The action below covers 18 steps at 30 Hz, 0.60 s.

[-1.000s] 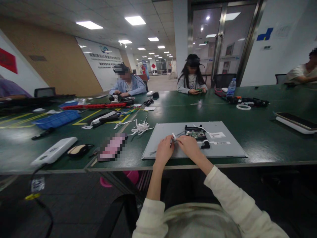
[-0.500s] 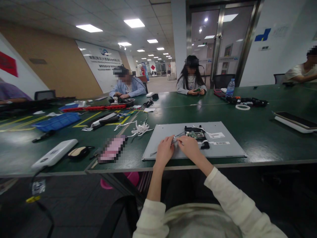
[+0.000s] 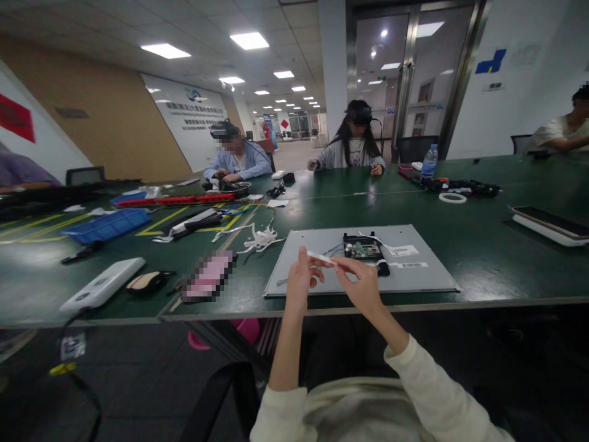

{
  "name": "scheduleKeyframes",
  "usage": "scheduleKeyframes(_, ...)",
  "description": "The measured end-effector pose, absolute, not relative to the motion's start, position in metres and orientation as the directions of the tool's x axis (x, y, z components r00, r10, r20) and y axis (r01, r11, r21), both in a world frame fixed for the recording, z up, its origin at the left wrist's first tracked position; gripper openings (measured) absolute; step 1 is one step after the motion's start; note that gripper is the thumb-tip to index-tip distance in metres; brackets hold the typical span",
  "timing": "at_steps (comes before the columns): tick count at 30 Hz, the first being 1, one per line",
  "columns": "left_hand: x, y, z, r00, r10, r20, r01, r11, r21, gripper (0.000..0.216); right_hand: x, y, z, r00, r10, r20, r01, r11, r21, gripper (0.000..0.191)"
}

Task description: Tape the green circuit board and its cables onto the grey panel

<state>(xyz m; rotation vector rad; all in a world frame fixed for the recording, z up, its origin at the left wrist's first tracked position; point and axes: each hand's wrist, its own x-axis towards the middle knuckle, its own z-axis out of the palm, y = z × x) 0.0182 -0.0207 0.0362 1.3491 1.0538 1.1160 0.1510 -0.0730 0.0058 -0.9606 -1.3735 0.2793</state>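
Observation:
A flat grey display panel (image 3: 317, 242) lies on the table before me, with a green circuit board (image 3: 365, 248) in a black frame, a thin cable and white labels on it. Over its front half, a narrow white strip (image 3: 321, 258) is stretched between my hands. My left hand (image 3: 301, 279) holds the strip's left part, with the thumb pointing up and the lower fingers curled. The right end is pinched between thumb and fingertips of my right hand (image 3: 361, 285). My fingers partly cover the strip, and I cannot tell its material.
Left of the panel lie a tangle of white strips (image 3: 261, 238), a pink phone (image 3: 209, 276), a mouse (image 3: 148, 282) and a white power bank (image 3: 103, 285). A blue tray (image 3: 108, 226) stands farther left. Back right are a water bottle (image 3: 429, 162) and white ring (image 3: 452, 197). Co-workers sit opposite.
My hands have risen slightly off the panel's cable area, and the white strip now shows plainly between them. Across the table, a co-worker's hands have moved apart; the small green object is no longer visible.

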Motion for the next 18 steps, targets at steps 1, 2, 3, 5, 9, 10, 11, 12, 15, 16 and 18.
scheduleKeyframes(1, 0.019, -0.022, 0.038, 0.143, 0.984, 0.107, -0.024, -0.105, 0.994, 0.061, 0.151, -0.076, 0.005, 0.197, 0.686, 0.700, 0.350, 0.618, -0.704, 0.024)
scheduleKeyframes(2, 0.020, -0.022, 0.040, 0.109, 0.982, 0.152, -0.045, -0.148, 0.988, 0.055, 0.151, -0.079, 0.003, 0.164, 0.701, 0.694, 0.329, 0.625, -0.708, 0.025)
scheduleKeyframes(3, 0.020, -0.023, 0.042, 0.097, 0.977, 0.189, -0.052, -0.185, 0.981, 0.051, 0.151, -0.081, 0.002, 0.135, 0.723, 0.677, 0.286, 0.626, -0.726, 0.027)
scheduleKeyframes(5, 0.020, -0.024, 0.046, 0.126, 0.963, 0.237, -0.038, -0.234, 0.972, 0.048, 0.152, -0.083, 0.000, 0.098, 0.790, 0.605, 0.138, 0.592, -0.794, 0.030)
scheduleKeyframes(9, 0.019, -0.027, 0.051, 0.169, 0.949, 0.267, 0.037, -0.277, 0.960, 0.048, 0.153, -0.078, 0.005, 0.107, 0.936, 0.334, -0.201, 0.350, -0.915, 0.036)
scheduleKeyframes(10, 0.019, -0.027, 0.052, 0.174, 0.948, 0.268, 0.054, -0.281, 0.958, 0.048, 0.153, -0.075, 0.008, 0.090, 0.960, 0.266, -0.242, 0.280, -0.929, 0.038)
scheduleKeyframes(11, 0.019, -0.027, 0.052, 0.186, 0.946, 0.266, 0.074, -0.284, 0.956, 0.048, 0.153, -0.072, 0.011, 0.053, 0.976, 0.213, -0.256, 0.220, -0.941, 0.040)
scheduleKeyframes(12, 0.019, -0.027, 0.052, 0.201, 0.943, 0.264, 0.097, -0.288, 0.953, 0.048, 0.153, -0.069, 0.013, 0.004, 0.984, 0.180, -0.245, 0.175, -0.954, 0.041)
scheduleKeyframes(15, 0.022, -0.025, 0.052, 0.236, 0.933, 0.271, 0.162, -0.313, 0.936, 0.049, 0.154, -0.063, 0.019, -0.096, 0.985, 0.140, -0.144, 0.125, -0.982, 0.037)
scheduleKeyframes(16, 0.023, -0.025, 0.052, 0.234, 0.930, 0.283, 0.182, -0.328, 0.927, 0.050, 0.154, -0.062, 0.019, -0.091, 0.987, 0.129, -0.123, 0.117, -0.985, 0.034)
scheduleKeyframes(18, 0.025, -0.024, 0.051, 0.216, 0.921, 0.324, 0.225, -0.369, 0.902, 0.050, 0.154, -0.061, 0.019, -0.050, 0.994, 0.101, -0.124, 0.094, -0.988, 0.032)
